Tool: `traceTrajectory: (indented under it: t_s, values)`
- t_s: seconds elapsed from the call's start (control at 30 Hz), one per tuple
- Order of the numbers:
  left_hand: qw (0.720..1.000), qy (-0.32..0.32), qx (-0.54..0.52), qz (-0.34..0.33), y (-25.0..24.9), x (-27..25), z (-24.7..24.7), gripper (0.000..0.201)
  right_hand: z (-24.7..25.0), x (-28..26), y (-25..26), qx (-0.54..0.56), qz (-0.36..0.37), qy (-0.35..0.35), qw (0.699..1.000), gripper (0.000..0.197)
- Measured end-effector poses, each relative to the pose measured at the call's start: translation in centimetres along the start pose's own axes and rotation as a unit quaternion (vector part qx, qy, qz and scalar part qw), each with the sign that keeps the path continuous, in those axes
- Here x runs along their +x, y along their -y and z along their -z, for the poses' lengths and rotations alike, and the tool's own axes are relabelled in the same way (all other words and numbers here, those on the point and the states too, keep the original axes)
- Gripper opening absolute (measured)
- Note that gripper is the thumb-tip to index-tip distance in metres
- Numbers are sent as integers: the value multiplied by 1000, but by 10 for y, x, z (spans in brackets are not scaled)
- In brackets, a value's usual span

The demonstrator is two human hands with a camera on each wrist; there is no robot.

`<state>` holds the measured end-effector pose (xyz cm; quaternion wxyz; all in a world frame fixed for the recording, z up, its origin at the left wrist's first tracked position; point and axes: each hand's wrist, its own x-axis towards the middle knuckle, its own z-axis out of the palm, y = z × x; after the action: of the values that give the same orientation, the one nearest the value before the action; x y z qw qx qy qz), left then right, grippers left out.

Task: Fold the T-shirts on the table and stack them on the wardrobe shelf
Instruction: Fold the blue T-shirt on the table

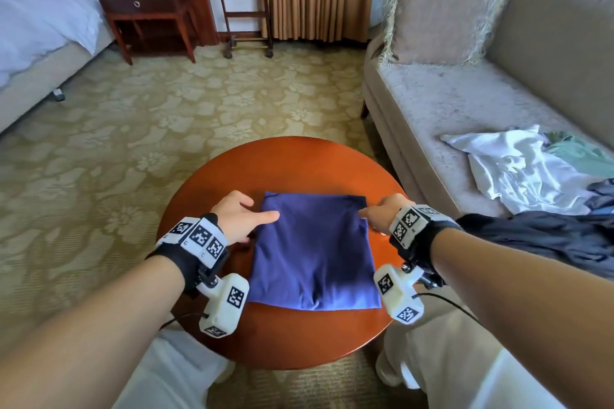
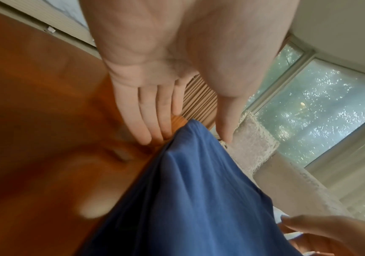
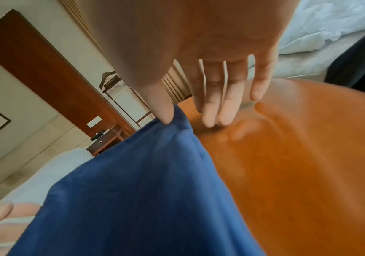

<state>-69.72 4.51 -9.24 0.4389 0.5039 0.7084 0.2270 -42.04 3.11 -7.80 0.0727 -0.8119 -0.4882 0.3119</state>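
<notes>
A blue T-shirt (image 1: 315, 249) lies folded into a rectangle on the round wooden table (image 1: 299, 163). My left hand (image 1: 246, 221) is at its far left edge, with the thumb reaching over the cloth. In the left wrist view the left hand (image 2: 166, 97) has straight fingers touching the table (image 2: 34, 104) beside the T-shirt (image 2: 188, 199). My right hand (image 1: 382, 212) is at the far right corner. In the right wrist view the right hand (image 3: 210, 78) has its thumb tip on the T-shirt (image 3: 144, 190) and straight fingers on the table (image 3: 297, 155). No wardrobe is in view.
A grey sofa (image 1: 448, 116) at the right carries a crumpled white garment (image 1: 521, 169), a green one (image 1: 578, 153), a dark one (image 1: 548, 239) and a cushion (image 1: 442, 7). A bed (image 1: 40, 16), a nightstand (image 1: 149, 16) and a wheeled stand (image 1: 246, 30) stand beyond the carpet.
</notes>
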Motion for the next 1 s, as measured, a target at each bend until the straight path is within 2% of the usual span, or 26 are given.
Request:
traceTrajectory:
  t_s: [0.27,0.37,0.5,0.63,0.73,0.83,0.9,1.0]
  values:
    - [1000,0,2,16,40,-71,-3,62,-24,-58,-27,117,-32,36,992,51]
    - [1000,-7,-12,3,50,-87,-8,63,-33,-80,-36,148,-29,10,988,41]
    - [998,-20,-47,-26,56,-100,-11,59,-36,-96,-41,173,-35,-30,984,43]
    - [1000,-8,6,-13,61,-106,-12,65,-45,-102,-43,161,-32,-7,986,44]
    - [998,-3,68,-19,66,-105,-12,67,-44,-105,-47,163,-39,-38,985,36]
    - [992,-13,124,-27,69,-106,-12,57,-43,-109,-48,149,-44,-66,986,33]
    - [987,-28,153,-28,70,-109,-12,51,-45,-114,-47,114,-45,-71,990,30]
    - [980,-25,196,-32,67,-109,-14,50,-44,-120,-43,21,-41,-41,998,32]
